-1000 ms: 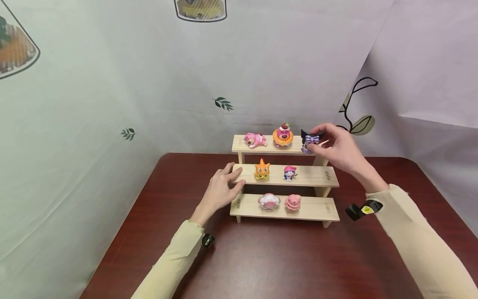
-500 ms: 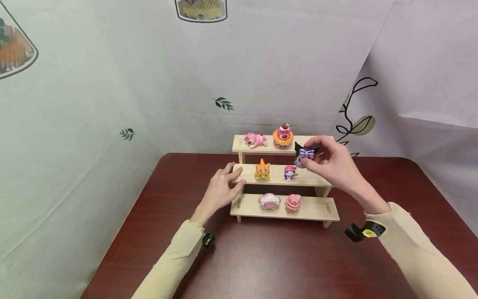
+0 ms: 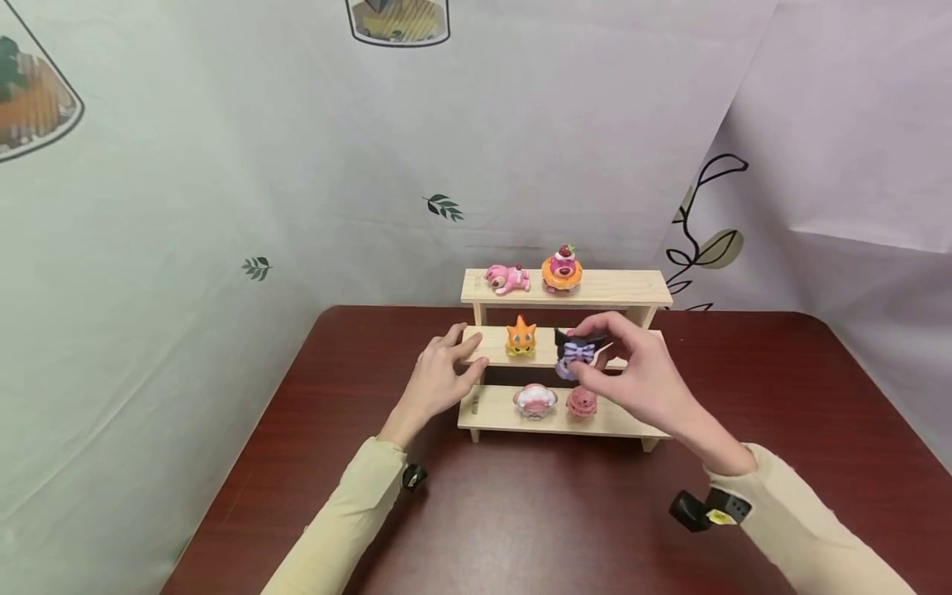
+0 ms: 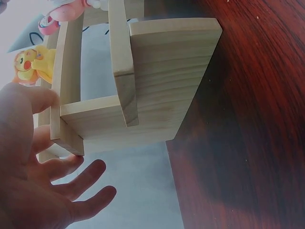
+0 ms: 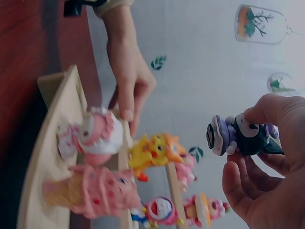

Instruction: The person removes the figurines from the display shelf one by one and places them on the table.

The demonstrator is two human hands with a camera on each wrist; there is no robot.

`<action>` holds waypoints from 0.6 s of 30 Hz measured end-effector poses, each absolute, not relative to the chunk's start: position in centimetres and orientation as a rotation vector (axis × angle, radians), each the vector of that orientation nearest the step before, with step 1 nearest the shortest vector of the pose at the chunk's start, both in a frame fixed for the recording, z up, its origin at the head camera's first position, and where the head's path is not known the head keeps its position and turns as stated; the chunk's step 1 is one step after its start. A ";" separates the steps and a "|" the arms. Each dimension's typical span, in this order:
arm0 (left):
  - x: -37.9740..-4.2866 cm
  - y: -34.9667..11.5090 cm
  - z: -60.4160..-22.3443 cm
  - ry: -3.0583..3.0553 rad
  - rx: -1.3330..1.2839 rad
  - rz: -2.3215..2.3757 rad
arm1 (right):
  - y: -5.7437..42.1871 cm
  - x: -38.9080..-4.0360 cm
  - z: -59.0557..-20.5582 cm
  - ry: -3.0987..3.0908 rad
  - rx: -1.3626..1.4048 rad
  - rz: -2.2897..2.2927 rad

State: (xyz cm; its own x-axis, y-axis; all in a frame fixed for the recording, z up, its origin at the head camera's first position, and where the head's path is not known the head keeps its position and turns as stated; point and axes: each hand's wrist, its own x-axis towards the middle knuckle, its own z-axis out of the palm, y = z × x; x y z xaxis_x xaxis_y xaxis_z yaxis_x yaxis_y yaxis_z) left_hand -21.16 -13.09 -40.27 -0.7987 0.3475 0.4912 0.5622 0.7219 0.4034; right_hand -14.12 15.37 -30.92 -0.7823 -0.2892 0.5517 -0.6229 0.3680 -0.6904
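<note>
The purple-bowed figurine (image 3: 578, 353) seems upright, held before the stand (image 3: 545, 349).

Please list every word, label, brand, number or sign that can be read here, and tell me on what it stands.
No text can be read.
Small yellow label on the black right-wrist device: any marking is too small to read.

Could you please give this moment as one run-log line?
Left hand: touching middle shelf, left end | Right hand: pinching black-and-purple figurine, in air | Top shelf: two figurines
</note>
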 end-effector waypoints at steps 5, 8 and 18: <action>-21.1 -13.1 -40.2 -2.549 -0.698 -0.781 | 14.4 -13.4 -32.0 -2.279 0.859 1.456; -21.1 -13.2 -40.1 -2.549 -0.699 -0.785 | 13.8 -12.9 -32.7 -2.277 0.872 1.475; -21.3 -13.1 -40.2 -2.537 -0.711 -0.776 | 11.8 -11.7 -34.9 -2.278 0.909 1.489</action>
State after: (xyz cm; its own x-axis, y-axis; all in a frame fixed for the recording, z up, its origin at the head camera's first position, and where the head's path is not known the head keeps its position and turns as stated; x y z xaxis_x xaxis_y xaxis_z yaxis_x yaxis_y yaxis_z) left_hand -21.28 -13.12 -40.23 -0.7943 0.3508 0.4960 0.5683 0.7176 0.4026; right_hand -11.65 11.84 -34.93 -0.7661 -0.3543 0.5362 -0.6333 0.2740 -0.7238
